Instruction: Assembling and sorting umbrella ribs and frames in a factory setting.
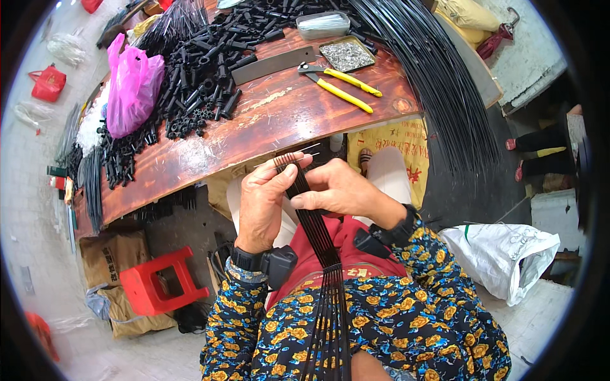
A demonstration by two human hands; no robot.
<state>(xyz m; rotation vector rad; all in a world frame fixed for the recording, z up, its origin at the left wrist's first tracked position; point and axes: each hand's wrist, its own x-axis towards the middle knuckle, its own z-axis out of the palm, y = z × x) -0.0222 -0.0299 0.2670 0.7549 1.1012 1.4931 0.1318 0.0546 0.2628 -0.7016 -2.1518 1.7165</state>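
A flat row of thin black rods (316, 238) runs from my hands down over my lap, joined by a cross band partway along. At its upper end my left hand (262, 203) is closed round the rods, thumb in front and fingertips behind. Thin light wires (309, 148) stick out past those fingertips. My right hand (346, 192) comes in from the right with thumb and fingers pinched at the edge of the same rods; what exactly lies between its fingertips is partly hidden.
On the wooden table (279, 124) lie yellow-handled pliers (343, 86), a tray of small metal pieces (347, 54), a metal strip (273, 65), heaped black plastic parts (213, 60) and a pink bag (132, 89). Long black rods (438, 82) overhang its right edge. A red stool (162, 282) stands left, a white sack (502, 254) right.
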